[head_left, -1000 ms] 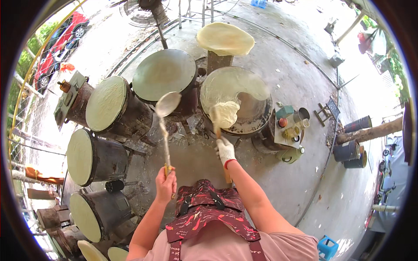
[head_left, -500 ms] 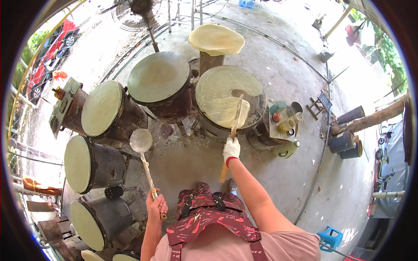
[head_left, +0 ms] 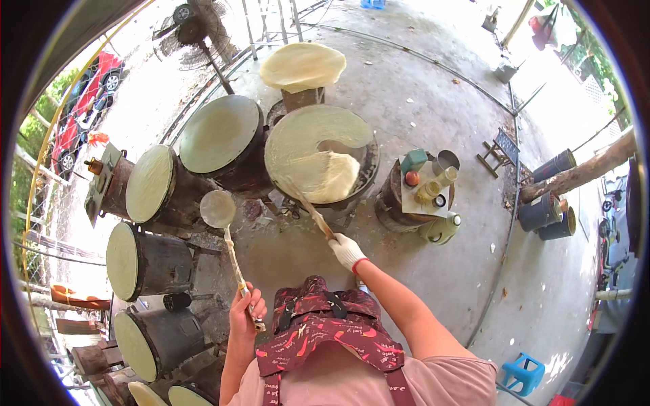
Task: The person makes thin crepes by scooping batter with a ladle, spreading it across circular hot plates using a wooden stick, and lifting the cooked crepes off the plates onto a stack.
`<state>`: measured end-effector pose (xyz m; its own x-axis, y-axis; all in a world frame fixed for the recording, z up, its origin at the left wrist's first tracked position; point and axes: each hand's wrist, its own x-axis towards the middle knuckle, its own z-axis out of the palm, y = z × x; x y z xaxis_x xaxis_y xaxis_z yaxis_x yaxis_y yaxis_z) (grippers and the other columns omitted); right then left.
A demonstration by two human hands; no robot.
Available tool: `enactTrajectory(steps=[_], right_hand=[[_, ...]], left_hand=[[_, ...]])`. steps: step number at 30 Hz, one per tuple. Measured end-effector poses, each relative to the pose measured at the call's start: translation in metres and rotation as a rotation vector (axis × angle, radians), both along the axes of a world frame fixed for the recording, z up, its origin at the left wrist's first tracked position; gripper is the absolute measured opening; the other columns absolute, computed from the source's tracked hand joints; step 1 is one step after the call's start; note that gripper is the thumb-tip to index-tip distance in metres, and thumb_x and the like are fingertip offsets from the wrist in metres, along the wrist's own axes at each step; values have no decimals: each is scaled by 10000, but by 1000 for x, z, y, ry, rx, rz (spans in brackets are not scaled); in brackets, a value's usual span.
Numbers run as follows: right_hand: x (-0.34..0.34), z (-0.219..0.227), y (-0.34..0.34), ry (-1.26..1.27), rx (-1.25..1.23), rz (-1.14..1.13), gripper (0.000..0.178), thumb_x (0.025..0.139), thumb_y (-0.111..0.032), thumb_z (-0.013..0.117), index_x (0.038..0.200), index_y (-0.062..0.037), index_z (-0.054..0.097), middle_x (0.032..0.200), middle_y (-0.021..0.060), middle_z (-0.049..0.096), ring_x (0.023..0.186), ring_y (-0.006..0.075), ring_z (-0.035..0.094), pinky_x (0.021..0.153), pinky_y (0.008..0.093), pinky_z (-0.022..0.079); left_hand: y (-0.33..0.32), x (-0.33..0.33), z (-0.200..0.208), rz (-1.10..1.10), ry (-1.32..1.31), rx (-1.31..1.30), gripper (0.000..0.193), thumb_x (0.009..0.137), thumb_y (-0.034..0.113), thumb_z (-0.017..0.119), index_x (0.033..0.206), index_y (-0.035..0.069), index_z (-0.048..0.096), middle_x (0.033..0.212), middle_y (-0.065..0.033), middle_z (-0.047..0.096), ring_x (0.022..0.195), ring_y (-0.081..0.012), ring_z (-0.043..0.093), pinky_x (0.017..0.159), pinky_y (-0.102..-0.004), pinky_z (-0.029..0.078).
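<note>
Thin pale sheet (head_left: 318, 152): spread on the round top of a dark drum (head_left: 369, 159), its near part folded back in a loose flap. Wooden stick (head_left: 308, 206): tip under the flap, handle gripped by the right hand (head_left: 347, 250) in a white glove, fingers closed round it, arm stretched forward. Long-handled ladle (head_left: 218, 208): shallow round bowl, held low on the shaft by the bare left hand (head_left: 245, 312), fingers wrapped tight, bowl hanging between the drums. More coated drums (head_left: 220, 132) curve away to the left. Finished sheet (head_left: 302, 66) on a stand beyond. Small stand with bottles (head_left: 428, 186) to the right. Concrete floor (head_left: 433, 95), outdoors; fan (head_left: 184, 30) behind.
</note>
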<state>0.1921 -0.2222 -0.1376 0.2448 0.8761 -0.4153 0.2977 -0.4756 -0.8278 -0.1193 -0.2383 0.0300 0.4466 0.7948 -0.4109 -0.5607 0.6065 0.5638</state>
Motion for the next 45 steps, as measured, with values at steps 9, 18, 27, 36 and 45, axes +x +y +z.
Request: enactTrajectory(steps=[9, 18, 27, 36, 45], right_hand=[[128, 27, -34, -140, 76, -30, 324, 898, -273, 481, 1101, -40, 579, 932, 285, 614, 923, 435, 585, 790, 462, 463], [180, 23, 15, -182, 317, 68, 265, 892, -243, 497, 1048, -46, 582, 900, 276, 615, 880, 437, 589, 751, 494, 471], [236, -3, 42, -449, 228, -76, 359, 902, -297, 479, 1225, -146, 528, 950, 255, 629, 928, 418, 596, 795, 498, 464], [154, 14, 59, 87, 230, -130, 421, 915, -240, 518, 1310, -93, 519, 976, 127, 662, 841, 123, 583, 809, 246, 449], [124, 25, 92, 400, 198, -618, 368, 907, -166, 527, 1260, -74, 576, 774, 21, 612, 574, 53, 479, 538, 215, 408]], left_hand=[[-19, 115, 13, -16, -71, 23, 183, 931, 144, 520, 1090, 54, 504, 768, -28, 431, 556, -111, 421, 499, -250, 385], [-20, 160, 16, 10, -5, -18, 158, 907, 109, 530, 1049, 48, 500, 812, -45, 468, 628, -137, 461, 517, -254, 402], [4, 147, 13, -6, -1, -18, 175, 909, 119, 537, 1061, 44, 493, 813, -47, 463, 615, -135, 448, 510, -261, 399], [28, 111, 1, -39, -40, -110, 145, 902, 65, 512, 1043, 34, 505, 799, -56, 477, 603, -136, 452, 500, -259, 405], [50, 102, -13, -124, -25, -203, 108, 889, 28, 500, 996, 36, 490, 767, -56, 475, 596, -129, 459, 484, -256, 402]])
